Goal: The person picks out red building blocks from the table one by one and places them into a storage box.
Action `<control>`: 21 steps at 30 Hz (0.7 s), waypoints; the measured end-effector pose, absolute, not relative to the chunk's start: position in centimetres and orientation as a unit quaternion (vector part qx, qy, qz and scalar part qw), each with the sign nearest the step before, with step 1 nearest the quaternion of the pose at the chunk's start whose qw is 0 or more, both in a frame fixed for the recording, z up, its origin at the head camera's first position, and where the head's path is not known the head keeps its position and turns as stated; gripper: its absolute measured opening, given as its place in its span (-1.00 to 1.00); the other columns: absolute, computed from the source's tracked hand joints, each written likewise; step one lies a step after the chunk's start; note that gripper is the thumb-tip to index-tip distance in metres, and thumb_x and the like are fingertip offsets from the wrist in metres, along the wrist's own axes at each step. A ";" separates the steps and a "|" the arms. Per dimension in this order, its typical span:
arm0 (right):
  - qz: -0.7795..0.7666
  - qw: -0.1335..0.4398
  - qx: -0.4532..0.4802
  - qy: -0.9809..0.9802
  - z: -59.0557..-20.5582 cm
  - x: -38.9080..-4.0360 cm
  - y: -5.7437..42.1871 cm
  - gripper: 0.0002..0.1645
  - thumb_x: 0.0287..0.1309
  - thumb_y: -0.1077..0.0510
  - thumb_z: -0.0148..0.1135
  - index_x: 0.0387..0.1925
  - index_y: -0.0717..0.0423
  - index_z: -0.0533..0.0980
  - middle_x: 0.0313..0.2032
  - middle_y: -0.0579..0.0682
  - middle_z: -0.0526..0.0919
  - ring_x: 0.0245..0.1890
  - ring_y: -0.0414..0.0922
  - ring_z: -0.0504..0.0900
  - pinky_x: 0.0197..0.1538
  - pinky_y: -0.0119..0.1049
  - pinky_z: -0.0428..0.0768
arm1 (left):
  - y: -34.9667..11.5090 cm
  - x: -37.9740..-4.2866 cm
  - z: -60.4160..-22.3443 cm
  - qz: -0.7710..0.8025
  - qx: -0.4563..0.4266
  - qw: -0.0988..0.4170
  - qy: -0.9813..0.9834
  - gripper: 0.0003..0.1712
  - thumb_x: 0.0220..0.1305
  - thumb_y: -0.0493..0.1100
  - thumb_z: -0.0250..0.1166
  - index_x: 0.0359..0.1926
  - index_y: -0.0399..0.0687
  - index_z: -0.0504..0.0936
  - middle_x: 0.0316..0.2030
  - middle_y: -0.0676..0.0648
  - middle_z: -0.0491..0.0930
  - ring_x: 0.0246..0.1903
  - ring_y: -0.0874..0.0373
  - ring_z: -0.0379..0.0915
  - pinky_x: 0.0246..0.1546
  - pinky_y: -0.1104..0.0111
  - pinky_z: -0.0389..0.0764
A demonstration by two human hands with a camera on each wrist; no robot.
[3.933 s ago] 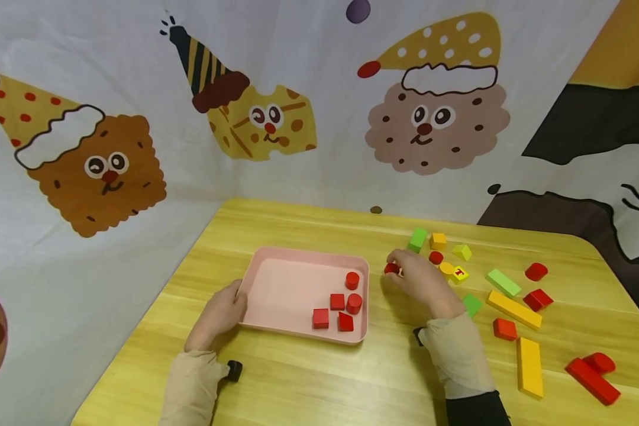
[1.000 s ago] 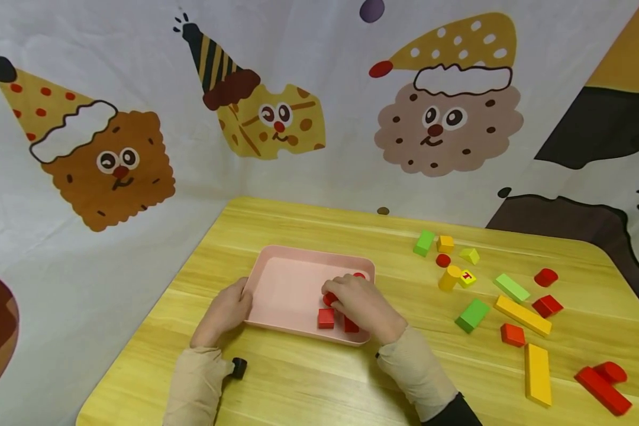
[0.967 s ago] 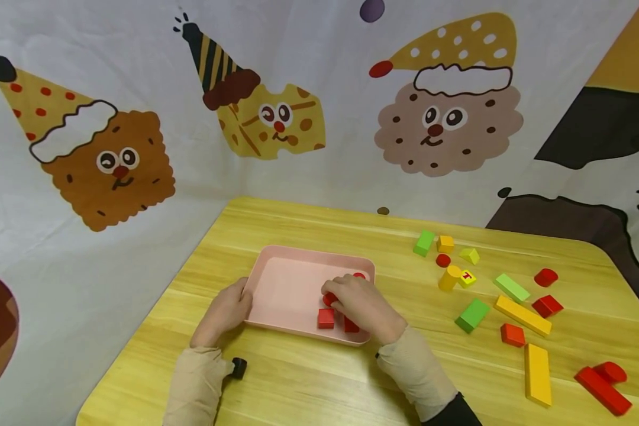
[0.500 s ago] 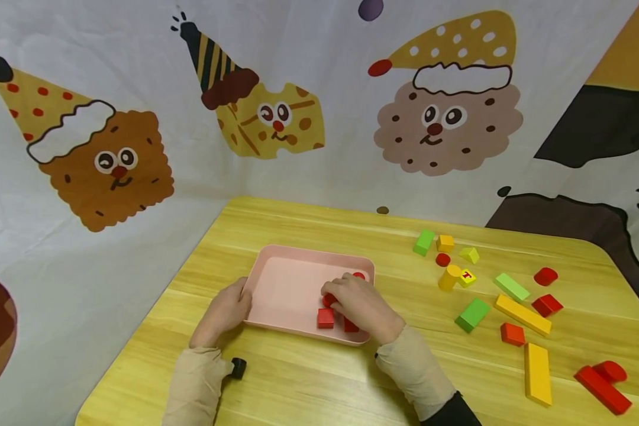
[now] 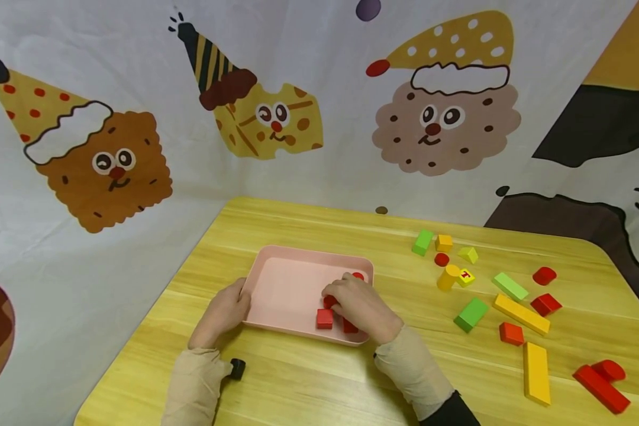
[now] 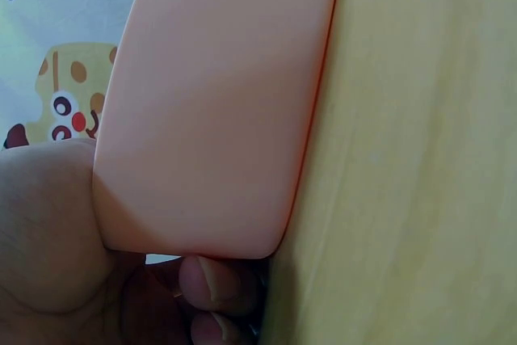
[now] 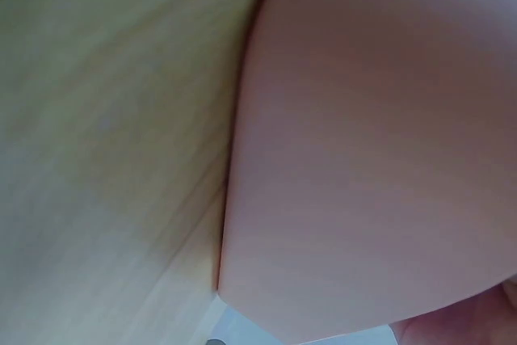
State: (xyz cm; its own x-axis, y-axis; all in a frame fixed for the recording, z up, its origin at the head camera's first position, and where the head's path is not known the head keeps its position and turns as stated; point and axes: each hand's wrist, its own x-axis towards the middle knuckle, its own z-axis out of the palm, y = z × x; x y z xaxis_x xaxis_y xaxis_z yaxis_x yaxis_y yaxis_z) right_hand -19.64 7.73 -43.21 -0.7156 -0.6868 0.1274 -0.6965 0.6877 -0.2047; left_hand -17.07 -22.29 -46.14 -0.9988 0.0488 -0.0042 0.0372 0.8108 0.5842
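Observation:
In the head view a pink tray (image 5: 284, 290) lies on the table. My left hand (image 5: 225, 310) grips its left end; the left wrist view shows fingertips (image 6: 212, 284) at the tray's end wall. Over the right part of the tray, my right hand (image 5: 359, 303) pinches a small red cylinder (image 5: 329, 301) with curled fingers, partly covering it. Close by in the tray are a red cube (image 5: 325, 319), a red block (image 5: 349, 325) half under the hand and a red cylinder (image 5: 358, 276) behind it. The right wrist view mostly shows the tray's outer wall (image 7: 371, 143).
Right of the tray, loose blocks are scattered: green blocks (image 5: 471, 314), yellow bars (image 5: 536, 374), a yellow cylinder (image 5: 448, 277), a red cube (image 5: 512, 333), and a long red bar (image 5: 601, 389) against a red cylinder (image 5: 609, 370). A patterned cloth (image 5: 346, 183) hangs behind the table.
Since the oldest frame, my right hand has moved left from the table into the tray with the red cylinder. Over the last second both hands stay almost still.

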 end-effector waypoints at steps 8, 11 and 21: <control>0.119 0.022 0.370 -0.921 -43.1 -19.5 7.9 -0.69 -0.02 0.19 0.39 -0.16 0.01 0.61 -0.23 -0.11 0.68 -0.24 -0.13 0.41 -0.19 -0.30 0.49 | -22.2 -17.1 -46.2 0.309 0.017 0.019 0.951 -0.61 0.44 -0.13 -0.15 0.15 -0.14 0.42 -0.21 -0.18 0.57 -0.27 0.00 0.42 -0.17 0.04 0.48; 0.119 0.021 0.368 -0.922 -43.1 -19.5 7.9 -0.69 -0.01 0.20 0.38 -0.15 0.01 0.61 -0.23 -0.11 0.68 -0.23 -0.13 0.41 -0.17 -0.29 0.50 | -22.2 -17.2 -46.3 0.307 0.017 0.017 0.951 -0.61 0.43 -0.13 -0.15 0.14 -0.14 0.43 -0.23 -0.17 0.56 -0.28 0.00 0.42 -0.18 0.04 0.48; 0.124 0.036 0.370 -0.920 -42.5 -19.6 8.2 -0.66 -0.01 0.17 0.40 -0.12 0.04 0.60 -0.21 -0.09 0.68 -0.21 -0.09 0.49 -0.03 -0.19 0.48 | -22.3 -17.3 -46.3 0.307 0.019 0.018 0.951 -0.64 0.44 -0.13 -0.14 0.11 -0.13 0.45 -0.18 -0.19 0.57 -0.28 0.00 0.42 -0.19 0.06 0.48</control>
